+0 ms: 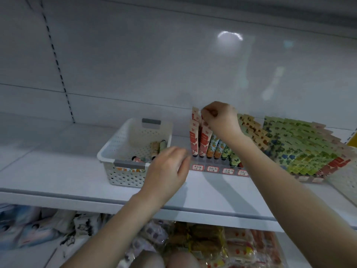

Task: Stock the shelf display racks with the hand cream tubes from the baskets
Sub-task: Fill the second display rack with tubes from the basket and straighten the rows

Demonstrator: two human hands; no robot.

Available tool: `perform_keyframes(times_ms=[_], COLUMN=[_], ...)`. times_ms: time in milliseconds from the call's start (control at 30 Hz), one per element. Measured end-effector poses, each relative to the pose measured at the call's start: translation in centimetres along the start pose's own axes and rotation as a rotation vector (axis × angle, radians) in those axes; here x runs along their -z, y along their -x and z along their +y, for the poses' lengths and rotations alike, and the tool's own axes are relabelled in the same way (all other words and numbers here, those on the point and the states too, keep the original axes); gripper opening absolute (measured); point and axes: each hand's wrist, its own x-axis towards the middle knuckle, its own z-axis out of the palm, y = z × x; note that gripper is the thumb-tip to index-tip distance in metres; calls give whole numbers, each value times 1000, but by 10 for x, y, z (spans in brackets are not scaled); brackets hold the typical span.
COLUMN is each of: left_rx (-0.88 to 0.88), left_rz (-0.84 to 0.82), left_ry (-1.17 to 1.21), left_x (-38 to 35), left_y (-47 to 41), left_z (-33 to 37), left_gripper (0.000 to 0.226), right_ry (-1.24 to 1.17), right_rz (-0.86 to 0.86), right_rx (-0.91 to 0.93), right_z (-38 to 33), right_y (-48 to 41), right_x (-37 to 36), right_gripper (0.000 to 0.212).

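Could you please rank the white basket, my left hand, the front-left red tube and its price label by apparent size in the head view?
1. white basket
2. left hand, though being nearer the camera enlarges it
3. front-left red tube
4. price label

A white perforated basket with grey handles sits on the shelf. It holds a few loose tubes, two leaning upright at its far right corner and others lying flat. Just to its right, a clear display rack with red-edged labels holds tubes standing cap-down in rows. The right hand pinches the crimped top of a red-and-white tube at the left end, and a second rack further right is packed with green-patterned ones.
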Motion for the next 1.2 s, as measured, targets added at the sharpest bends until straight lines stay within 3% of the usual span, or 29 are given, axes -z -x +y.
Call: perform_keyframes(times_ms=[100, 167, 333, 400, 533, 667, 733, 767, 867, 1033, 1167, 1200], left_rx=[162, 316, 561, 647, 800, 891, 872, 847, 809, 897, 954, 969], left_rz=[-61, -232, -732, -855, -1035, -1092, -1126, -1134, -1125, -1112, -1073, -1050], left_ry=[-50, -176, -598, -655, -609, -499, -469, -468, -447, -293, -173, -122], left_x=[33, 46, 47, 41, 30, 16, 9, 7, 4, 5, 7, 8], left_y=[-21, -33, -53, -56, -64, -69, -69, -69, -71, -71, -70, -69], left_z=[-20, -46, -103, -115, -124, -130, -128, -127, -126, -132, -132, -134], left_gripper=[33, 29, 27, 20, 45, 45, 44, 45, 37, 27, 16, 23], right_ry=[-149, -172, 13, 130, 242, 302, 332, 345, 404, 432, 402, 392], right_rz=[-234, -363, -583, -657, -703, -755, -804, -834, -876, -919, -929, -933], right_rx=[-126, -205, -214, -170, -136, -156, -149, -132, -91, -60, -47, -47], right_z=[-25, -38, -56, -58, -56, -45, -41, -38, -33, -31, -30, -29], right_y=[-9, -17, -33, -34, -32, -32, -32, -31, -30, -34, -35, -35], right_x=[-22, -39, -94, -114, -142, -160, -167, -170, -179, -185, -184, -185], right_gripper=[15, 17, 22, 27, 30, 12, 18, 8, 22, 30, 23, 19])
